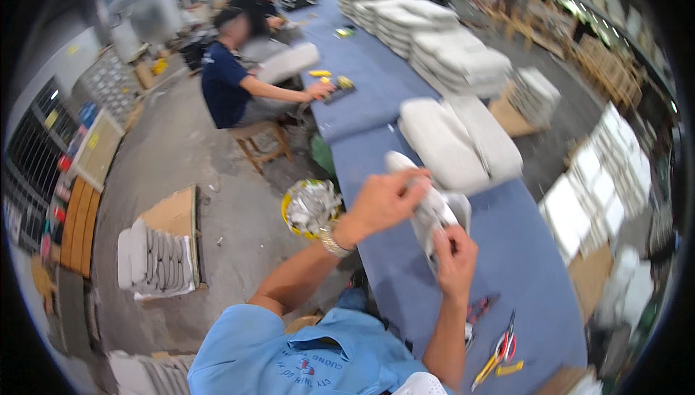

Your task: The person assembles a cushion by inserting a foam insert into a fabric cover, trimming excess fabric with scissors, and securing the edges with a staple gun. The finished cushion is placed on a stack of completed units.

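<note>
1. Lying nearest on the blue surface [536, 265] was a hand tool w/ red & yellow handles [494, 361].
2. R hand [456, 257]: fingers pinched nearly closed on the near edge of a pale cushion [443, 210], tipped on edge above the surface. L hand [380, 203]: fingers curled, gripping farther up.
3. Cover apparently on; edge prob. unfinished.
4. Beyond: two plump, rounded grey fabric cushions [443, 142], prob. done; then a soft, slabby stack [463, 58], status unclear.

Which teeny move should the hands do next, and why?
I'd guess the right hand could gently tug along the edge of the pale cushion: its fingers are bunched together there, and the left hand is at the same cushion, farther along. The cutting tool lies on the table, out of both hands.
</note>
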Available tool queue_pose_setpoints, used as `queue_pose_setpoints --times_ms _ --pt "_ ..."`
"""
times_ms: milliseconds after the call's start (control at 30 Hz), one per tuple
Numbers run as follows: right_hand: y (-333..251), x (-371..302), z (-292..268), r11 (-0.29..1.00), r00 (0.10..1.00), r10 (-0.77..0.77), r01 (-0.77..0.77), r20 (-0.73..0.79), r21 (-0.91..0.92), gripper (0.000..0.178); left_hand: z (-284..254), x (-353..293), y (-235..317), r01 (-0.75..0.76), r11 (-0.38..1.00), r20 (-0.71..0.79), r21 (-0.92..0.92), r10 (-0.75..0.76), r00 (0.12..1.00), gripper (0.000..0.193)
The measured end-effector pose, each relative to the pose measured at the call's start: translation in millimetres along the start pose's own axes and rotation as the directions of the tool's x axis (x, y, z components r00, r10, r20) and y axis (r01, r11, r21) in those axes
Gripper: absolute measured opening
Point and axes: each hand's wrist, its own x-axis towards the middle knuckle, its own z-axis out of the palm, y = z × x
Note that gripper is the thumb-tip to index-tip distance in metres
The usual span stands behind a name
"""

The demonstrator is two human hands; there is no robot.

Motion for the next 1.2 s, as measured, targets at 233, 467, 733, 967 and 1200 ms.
queue_pose_setpoints --times_ms 233,467,733,967,1200 --pt "18.1 -4.6 -14.0 0.991 0.994 0.01 0.004 -0.107 0.131 0.034 19.8 14.8 13.1 -0.104 0.994 0.073 0.015 0.102 0.992 0.042" --pt "28.9 -11.5 -39.3 0.994 0.972 -0.094 0.105 -0.214 0.04 0.031 37.9 18.7 28.3 -0.174 0.981 0.157 0.084 0.16 0.975 0.049" --pt "28.6 -25.3 -58.0 0.994 0.956 -0.078 0.095 -0.283 0.047 0.033 35.5 1.1 47.8 -0.333 0.929 0.252 -0.158 0.364 0.897 0.061" --pt "37.0 -30.2 -80.4 0.995 0.914 -0.078 0.05 -0.398 -0.081 0.032 -44.1 -43.0 148.8 -0.422 0.271 0.012 -0.865 0.853 0.522 0.031" --pt "38.5 -24.9 -77.0 0.996 0.929 -0.089 0.075 -0.359 -0.055 0.033 -47.7 -40.6 144.2 -0.543 0.01 -0.217 -0.84 0.911 0.352 0.019"
